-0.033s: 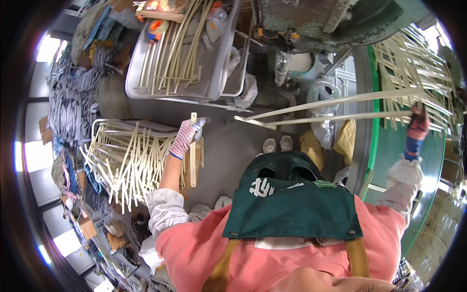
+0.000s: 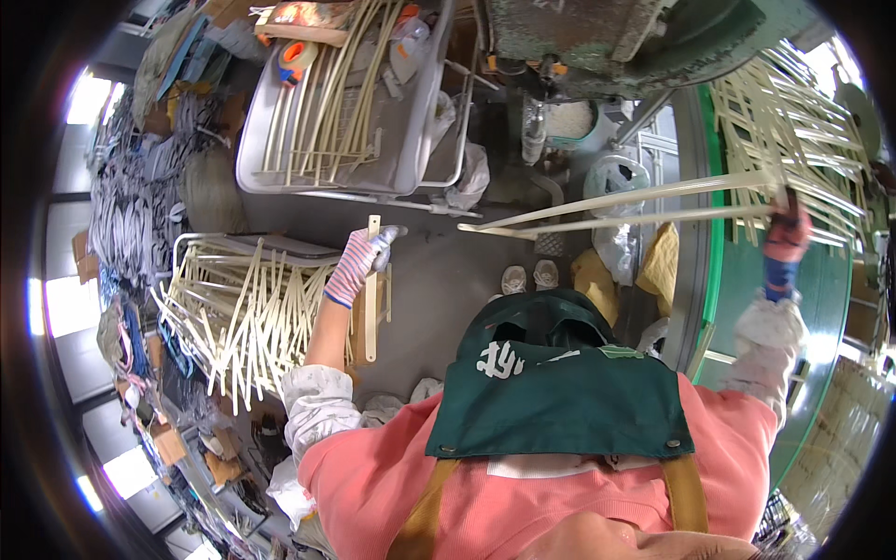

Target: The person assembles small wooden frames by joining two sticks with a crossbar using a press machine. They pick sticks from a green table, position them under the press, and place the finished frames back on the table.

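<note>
My left hand, in a striped knit glove, is closed around a flat cream strip. That strip stands nearly upright in the view, with a small hole near its top end. Out to the right, my right hand, in a reddish glove with a blue cuff, is closed at the right ends of two long cream strips. They reach leftward across the middle and draw together at their left ends. Blur and a dark patch at the right fingers hide the exact grip.
At left, a rack holds a heap of loose cream strips. A grey tray cart carries more strips and a tape roll. A green-topped table with piled strips stands right. A green machine overhangs the far side.
My right hand has shifted slightly left and nearer to me, and the long strips have moved with it. My left hand has hardly moved.
</note>
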The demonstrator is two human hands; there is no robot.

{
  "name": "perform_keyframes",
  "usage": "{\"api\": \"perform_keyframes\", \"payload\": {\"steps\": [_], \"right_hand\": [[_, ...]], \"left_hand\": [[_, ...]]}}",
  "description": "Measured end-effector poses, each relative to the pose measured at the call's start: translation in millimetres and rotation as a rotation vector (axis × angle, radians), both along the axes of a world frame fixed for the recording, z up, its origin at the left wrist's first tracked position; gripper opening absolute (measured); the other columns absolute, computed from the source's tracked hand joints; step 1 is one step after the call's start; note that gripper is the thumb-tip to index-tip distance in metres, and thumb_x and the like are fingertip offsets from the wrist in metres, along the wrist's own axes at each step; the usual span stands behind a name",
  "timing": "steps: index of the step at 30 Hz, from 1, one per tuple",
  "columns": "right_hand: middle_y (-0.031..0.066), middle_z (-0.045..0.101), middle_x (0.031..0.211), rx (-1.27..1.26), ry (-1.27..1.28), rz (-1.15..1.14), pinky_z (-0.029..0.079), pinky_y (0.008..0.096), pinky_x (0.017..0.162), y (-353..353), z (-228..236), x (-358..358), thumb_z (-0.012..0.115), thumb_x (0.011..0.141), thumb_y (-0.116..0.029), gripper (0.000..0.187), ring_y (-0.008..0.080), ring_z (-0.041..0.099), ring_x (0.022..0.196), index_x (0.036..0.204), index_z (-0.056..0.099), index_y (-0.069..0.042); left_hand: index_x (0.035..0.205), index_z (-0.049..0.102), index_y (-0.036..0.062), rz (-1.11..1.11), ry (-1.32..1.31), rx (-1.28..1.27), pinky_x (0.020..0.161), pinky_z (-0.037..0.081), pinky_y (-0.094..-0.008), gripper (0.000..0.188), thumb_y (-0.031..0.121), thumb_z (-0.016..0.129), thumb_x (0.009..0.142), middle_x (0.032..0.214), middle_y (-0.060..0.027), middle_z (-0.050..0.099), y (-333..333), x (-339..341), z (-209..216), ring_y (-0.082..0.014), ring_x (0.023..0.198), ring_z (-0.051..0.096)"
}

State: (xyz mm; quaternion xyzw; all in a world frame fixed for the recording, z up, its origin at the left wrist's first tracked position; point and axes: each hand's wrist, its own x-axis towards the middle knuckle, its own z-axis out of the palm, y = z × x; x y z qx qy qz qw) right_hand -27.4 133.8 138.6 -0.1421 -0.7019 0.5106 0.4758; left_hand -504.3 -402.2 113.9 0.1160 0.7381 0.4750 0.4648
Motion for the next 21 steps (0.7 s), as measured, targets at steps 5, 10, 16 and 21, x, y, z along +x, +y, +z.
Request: {"api": "perform_keyframes", "payload": {"steps": [5,10,16,21], "right_hand": [[0.0093,0.055,0.115,0.947,-0.413,0.431,0.047,0.0393,0.085,-120,6,-153,0.058,0.077,-0.020,0.038,0.0263,0.055,0.102,0.114,0.052,-0.010],[0.0070,0.056,0.114,1.539,-0.032,0.413,0.048,0.0399,0.085,-166,10,-238,0.060,0.063,-0.011,0.038,0.0260,0.053,0.106,0.101,0.064,-0.014],[0.0103,0.055,0.115,1.462,-0.076,0.329,0.049,0.0374,0.079,-161,6,-249,0.058,0.064,-0.014,0.042,0.0267,0.054,0.097,0.106,0.063,-0.012],[0.0096,0.051,0.122,1.502,-0.148,0.189,0.049,0.0340,0.080,-153,-7,-250,0.055,0.067,-0.017,0.044,0.0257,0.053,0.096,0.110,0.061,-0.014]], "left_hand": [[0.092,0.065,-0.0010,0.026,0.056,0.139,0.039,0.026,-0.0222,0.021,0.018,0.057,0.089,0.046,0.0055,0.041,76,35,25,-0.0045,0.038,0.035],[0.088,0.068,0.0027,0.134,-0.022,0.360,0.039,0.029,-0.0224,0.018,0.019,0.062,0.087,0.048,0.0041,0.046,155,67,46,-0.0055,0.038,0.039],[0.079,0.069,0.0044,0.235,-0.141,0.498,0.037,0.025,-0.0214,0.018,0.022,0.070,0.081,0.049,0.0053,0.048,218,92,55,-0.0037,0.037,0.037],[0.061,0.060,0.0100,0.216,-0.076,0.398,0.037,0.025,-0.0222,0.024,0.021,0.075,0.076,0.048,0.0048,0.047,243,91,50,-0.0041,0.037,0.037]]}}
